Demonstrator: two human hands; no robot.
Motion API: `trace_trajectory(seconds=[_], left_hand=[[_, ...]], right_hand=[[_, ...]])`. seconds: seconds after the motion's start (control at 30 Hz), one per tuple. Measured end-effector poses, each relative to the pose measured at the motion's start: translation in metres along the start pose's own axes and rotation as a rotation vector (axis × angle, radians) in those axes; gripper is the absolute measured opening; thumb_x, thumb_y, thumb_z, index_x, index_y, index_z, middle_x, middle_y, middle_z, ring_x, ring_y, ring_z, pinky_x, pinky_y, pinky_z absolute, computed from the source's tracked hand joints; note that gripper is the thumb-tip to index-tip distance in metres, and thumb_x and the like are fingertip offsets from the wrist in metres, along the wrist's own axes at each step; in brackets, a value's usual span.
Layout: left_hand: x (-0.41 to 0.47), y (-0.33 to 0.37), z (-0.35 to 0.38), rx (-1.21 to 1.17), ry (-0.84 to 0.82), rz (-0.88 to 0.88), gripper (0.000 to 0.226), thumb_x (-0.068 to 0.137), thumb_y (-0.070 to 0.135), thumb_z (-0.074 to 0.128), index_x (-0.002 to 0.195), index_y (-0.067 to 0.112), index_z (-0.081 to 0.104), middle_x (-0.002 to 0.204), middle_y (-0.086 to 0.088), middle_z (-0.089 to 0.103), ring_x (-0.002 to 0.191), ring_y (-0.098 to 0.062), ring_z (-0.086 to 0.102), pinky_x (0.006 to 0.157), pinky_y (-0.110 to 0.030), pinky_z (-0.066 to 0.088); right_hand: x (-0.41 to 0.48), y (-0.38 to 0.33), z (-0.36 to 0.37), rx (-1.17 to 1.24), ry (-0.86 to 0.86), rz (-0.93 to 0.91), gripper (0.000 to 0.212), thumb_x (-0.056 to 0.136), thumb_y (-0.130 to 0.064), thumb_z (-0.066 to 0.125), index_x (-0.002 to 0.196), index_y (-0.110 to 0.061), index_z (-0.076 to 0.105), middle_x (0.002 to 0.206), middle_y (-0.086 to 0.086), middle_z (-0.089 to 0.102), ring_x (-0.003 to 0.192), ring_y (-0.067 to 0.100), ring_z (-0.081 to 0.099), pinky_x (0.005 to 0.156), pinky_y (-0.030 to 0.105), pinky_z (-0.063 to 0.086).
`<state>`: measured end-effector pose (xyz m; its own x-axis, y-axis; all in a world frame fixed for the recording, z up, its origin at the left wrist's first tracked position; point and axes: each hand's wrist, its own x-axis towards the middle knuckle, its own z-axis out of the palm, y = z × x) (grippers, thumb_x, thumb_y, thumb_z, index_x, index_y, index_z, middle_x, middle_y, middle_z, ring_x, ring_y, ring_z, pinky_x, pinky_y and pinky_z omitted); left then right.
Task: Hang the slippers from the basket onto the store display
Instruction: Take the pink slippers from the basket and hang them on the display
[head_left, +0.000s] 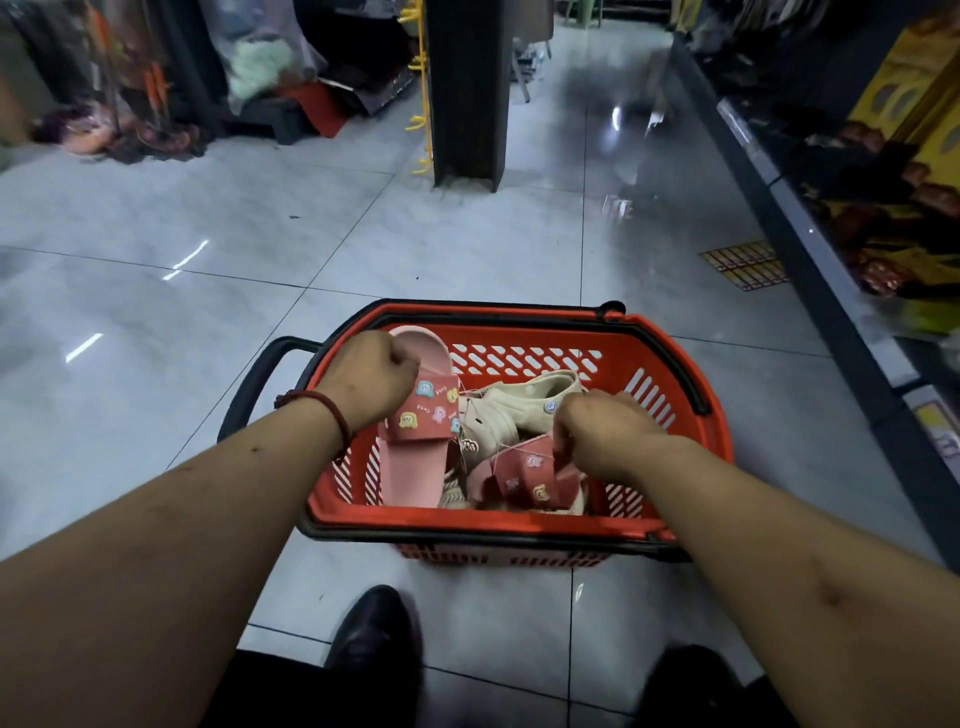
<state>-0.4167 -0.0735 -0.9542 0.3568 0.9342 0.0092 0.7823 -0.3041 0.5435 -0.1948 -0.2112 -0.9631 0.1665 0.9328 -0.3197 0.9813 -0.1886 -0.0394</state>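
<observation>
Two pink slippers are in hand and neither is hung, so I judge this to be the pick-up step at the basket. The left hand (371, 379) has its grip clenched round the upper end of one pink slipper (415, 467), which stands tilted against the left wall of the red basket (519, 522), its red strap with cartoon charms facing up. The right hand (602, 434) has its fingers curled in a pinching grip on the red strap of the second pink slipper (524, 480), which lies low at the near side of the basket, partly over a pair of beige clogs (519, 410). Thin threads seem to run between the slippers and the clogs, though whether they tie anything together cannot be told. The basket sits on the tiled floor (156, 260) just ahead of the person's feet. Well apart from it, across the aisle, a row of yellow hooks (420, 78) runs down a black pillar (467, 93); these are probably the display. The next move, as I read it, calls for raising both slippers clear of the rim without dragging the clogs along on any thread. Then the pair has to be carried over to the hooks, where a strap or loop must be found that will catch on one.
</observation>
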Motion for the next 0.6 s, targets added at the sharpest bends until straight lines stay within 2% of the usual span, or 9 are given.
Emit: trace_trajectory(seconds=[0.1, 0.2, 0.3, 0.4, 0.5, 0.6], left_hand=[[0.004, 0.000, -0.001, -0.060, 0.022, -0.031, 0.031, 0.095, 0.018, 0.058, 0.085, -0.010, 0.067, 0.080, -0.026, 0.067, 0.075, -0.035, 0.062, 0.074, -0.046, 0.053], [0.007, 0.003, -0.001, -0.076, 0.028, -0.063, 0.024, 0.094, 0.015, 0.058, 0.080, -0.001, 0.067, 0.073, -0.016, 0.058, 0.069, -0.026, 0.053, 0.073, -0.045, 0.054], [0.009, 0.006, -0.002, -0.101, 0.059, -0.102, 0.027, 0.095, 0.016, 0.059, 0.082, -0.006, 0.069, 0.082, -0.022, 0.068, 0.079, -0.034, 0.063, 0.074, -0.038, 0.052], [0.015, 0.001, 0.001, -0.183, 0.077, -0.144, 0.029, 0.095, 0.018, 0.061, 0.086, -0.007, 0.070, 0.089, -0.023, 0.072, 0.087, -0.036, 0.067, 0.081, -0.042, 0.056], [0.019, 0.001, 0.005, -0.237, 0.100, -0.170, 0.032, 0.095, 0.019, 0.062, 0.071, -0.002, 0.062, 0.072, -0.015, 0.057, 0.070, -0.028, 0.054, 0.071, -0.034, 0.049], [0.022, 0.008, 0.010, -0.289, 0.113, -0.206, 0.030, 0.095, 0.020, 0.059, 0.069, 0.006, 0.057, 0.070, -0.012, 0.050, 0.068, -0.024, 0.047, 0.064, -0.031, 0.039]], right_hand=[[-0.005, 0.004, -0.009, 0.032, 0.032, 0.009, 0.028, 0.090, -0.009, 0.060, 0.112, -0.027, 0.064, 0.120, 0.002, 0.065, 0.110, 0.024, 0.059, 0.092, 0.036, 0.044], [-0.005, 0.011, -0.011, 0.142, -0.009, 0.014, 0.033, 0.091, -0.017, 0.053, 0.121, -0.030, 0.055, 0.122, 0.000, 0.063, 0.106, 0.025, 0.059, 0.084, 0.034, 0.046], [-0.001, 0.018, -0.011, 0.389, 0.019, 0.092, 0.028, 0.088, -0.015, 0.048, 0.108, -0.033, 0.056, 0.117, 0.001, 0.063, 0.102, 0.026, 0.060, 0.087, 0.042, 0.053], [0.004, 0.021, -0.015, 0.594, 0.139, 0.198, 0.023, 0.091, -0.015, 0.047, 0.102, -0.032, 0.056, 0.108, 0.001, 0.063, 0.092, 0.024, 0.060, 0.083, 0.042, 0.054], [0.009, 0.023, -0.014, 0.694, 0.219, 0.296, 0.025, 0.093, -0.011, 0.045, 0.111, -0.025, 0.055, 0.105, 0.004, 0.058, 0.089, 0.025, 0.057, 0.080, 0.038, 0.050], [0.014, 0.023, -0.012, 0.783, 0.284, 0.357, 0.034, 0.092, -0.007, 0.041, 0.120, -0.019, 0.057, 0.110, 0.003, 0.053, 0.097, 0.026, 0.051, 0.082, 0.034, 0.045]])
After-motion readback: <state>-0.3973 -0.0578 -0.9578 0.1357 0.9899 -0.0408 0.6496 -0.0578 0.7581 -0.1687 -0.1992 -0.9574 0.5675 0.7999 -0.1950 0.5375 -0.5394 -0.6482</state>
